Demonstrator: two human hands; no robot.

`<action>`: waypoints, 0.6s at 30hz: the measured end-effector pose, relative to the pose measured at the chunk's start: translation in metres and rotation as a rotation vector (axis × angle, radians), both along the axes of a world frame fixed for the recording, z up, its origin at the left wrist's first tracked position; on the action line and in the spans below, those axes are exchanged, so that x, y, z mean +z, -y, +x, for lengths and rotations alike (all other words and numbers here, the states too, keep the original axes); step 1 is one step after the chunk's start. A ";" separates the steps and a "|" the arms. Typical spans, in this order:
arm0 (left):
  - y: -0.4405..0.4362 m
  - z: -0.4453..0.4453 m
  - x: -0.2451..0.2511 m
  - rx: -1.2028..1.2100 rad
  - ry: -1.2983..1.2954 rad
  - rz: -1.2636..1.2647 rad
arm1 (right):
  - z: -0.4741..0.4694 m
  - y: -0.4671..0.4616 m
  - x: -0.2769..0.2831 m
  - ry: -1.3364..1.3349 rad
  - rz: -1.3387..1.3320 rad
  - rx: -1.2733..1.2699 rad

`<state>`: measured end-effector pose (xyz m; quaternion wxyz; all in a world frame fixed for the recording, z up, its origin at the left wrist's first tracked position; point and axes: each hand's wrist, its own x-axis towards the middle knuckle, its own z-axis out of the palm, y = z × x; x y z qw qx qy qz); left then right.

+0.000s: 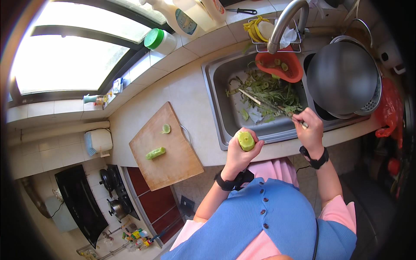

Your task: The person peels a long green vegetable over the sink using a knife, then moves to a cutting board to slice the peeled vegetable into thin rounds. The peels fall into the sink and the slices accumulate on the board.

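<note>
My left hand (240,151) grips a peeled green vegetable (246,141), its cut end facing up, just in front of the sink's near edge. My right hand (310,130) holds a long thin tool (256,99), its pale far end reaching over the sink; its exact kind is unclear. Green peelings and leafy scraps (266,91) lie in the steel sink basin (230,110). To the left, a wooden cutting board (175,165) bears a peeled green piece (155,153) and a small cut slice (166,128).
An orange strainer basket (294,70) with scraps sits in the sink's far corner, under the curved faucet (286,24). At right stand a round dark pan or lid (341,78) and a red plastic bag (390,104). A black-handled knife (245,11) lies on the ledge near bottles.
</note>
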<state>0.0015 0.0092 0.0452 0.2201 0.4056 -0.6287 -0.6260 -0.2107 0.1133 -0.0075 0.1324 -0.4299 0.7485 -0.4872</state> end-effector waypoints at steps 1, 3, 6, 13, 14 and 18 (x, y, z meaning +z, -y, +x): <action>-0.001 0.001 -0.001 0.008 -0.014 0.033 | 0.004 0.000 0.009 -0.066 -0.029 0.010; -0.003 0.000 -0.002 0.064 -0.108 0.201 | 0.014 -0.003 0.030 -0.049 -0.175 0.109; -0.009 -0.004 -0.005 0.202 -0.144 0.407 | 0.032 -0.008 0.052 -0.154 -0.329 0.264; -0.010 -0.014 -0.010 0.156 0.243 -0.036 | 0.053 -0.016 0.050 -0.326 -0.339 0.347; -0.010 -0.013 -0.008 0.168 0.258 -0.039 | 0.053 -0.016 0.047 -0.347 -0.340 0.339; -0.014 -0.005 0.003 0.039 0.216 -0.451 | 0.038 -0.007 0.032 -0.442 -0.252 0.243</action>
